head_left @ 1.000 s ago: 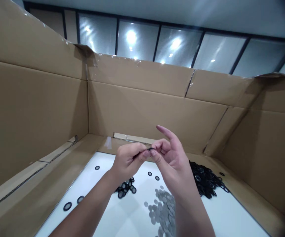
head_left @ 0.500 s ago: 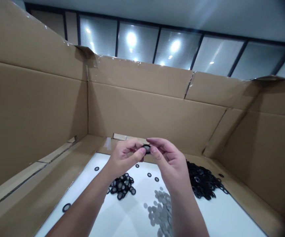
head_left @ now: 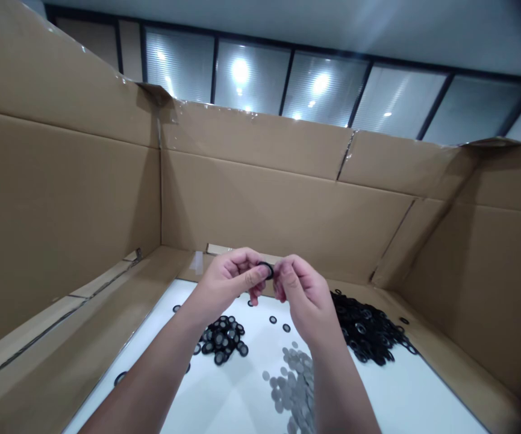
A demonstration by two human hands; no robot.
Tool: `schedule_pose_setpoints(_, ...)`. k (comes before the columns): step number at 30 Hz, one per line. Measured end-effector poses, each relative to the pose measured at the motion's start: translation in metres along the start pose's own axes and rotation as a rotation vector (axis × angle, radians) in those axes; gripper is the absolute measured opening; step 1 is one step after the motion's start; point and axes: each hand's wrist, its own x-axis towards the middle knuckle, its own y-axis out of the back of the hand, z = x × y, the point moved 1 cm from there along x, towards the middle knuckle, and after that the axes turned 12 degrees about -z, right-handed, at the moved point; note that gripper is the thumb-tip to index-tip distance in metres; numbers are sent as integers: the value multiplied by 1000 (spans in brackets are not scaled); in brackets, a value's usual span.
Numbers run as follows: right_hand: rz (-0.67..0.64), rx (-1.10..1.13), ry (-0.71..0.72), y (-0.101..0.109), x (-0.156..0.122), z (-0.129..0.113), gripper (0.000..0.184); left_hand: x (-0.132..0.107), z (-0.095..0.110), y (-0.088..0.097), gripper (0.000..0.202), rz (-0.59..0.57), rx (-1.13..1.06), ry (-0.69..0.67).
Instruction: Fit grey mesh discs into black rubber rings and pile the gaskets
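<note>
Between the thumb and fingers of my left hand [head_left: 230, 282] is a black rubber ring [head_left: 270, 269], tilted and held up over the white board. My right hand [head_left: 305, 295] is closed in a pinch just right of the ring. Its fingertips are at or very near the ring's edge, and whatever they hold is hidden. Below my left hand lies a pile of black rings with grey discs in them [head_left: 221, 339]. Loose grey discs [head_left: 294, 386] spread beside my right forearm. A large heap of black rings [head_left: 368, 331] lies to the right.
The white board [head_left: 224, 398] lies inside a tall cardboard box, whose back wall [head_left: 264, 199] rises behind my hands. Single rings [head_left: 286, 328] are scattered over the board, one [head_left: 119, 378] near its left edge. Another ring [head_left: 403, 320] lies on the cardboard at right.
My right thumb and fingers have drawn together into a pinch and shifted off the ring's face. The ring has turned more edge-on in my left hand, which has moved slightly.
</note>
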Motion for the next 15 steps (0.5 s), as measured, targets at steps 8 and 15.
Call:
schedule_pose_setpoints(8,-54,-203,150,-2,2,1,45,-3,7,2,22,-144,-44,126)
schedule_pose_setpoints(15,-22,-97,249,-9,4,15,42,-10,14,5,24,-165,5,234)
